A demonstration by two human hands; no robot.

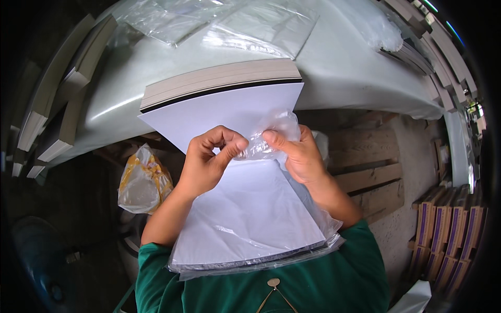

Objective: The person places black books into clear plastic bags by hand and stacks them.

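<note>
1. A thin clear plastic sleeve [271, 136] covers the near half of a flat white stack of sheets [245, 208], which leans from the person's chest to the table edge; its lower rim is hidden by the green shirt [323, 281].
2. The left hand [211, 164] and right hand [295, 154] both pinch the sleeve's crumpled mouth between thumb and curled fingers.
3. Beyond lies a thick grey-edged pile of boards [219, 81] on the pale plastic-covered table [355, 68].
4. A yellow-printed bag [141, 180] sits in shadow below, indistinct.
</note>
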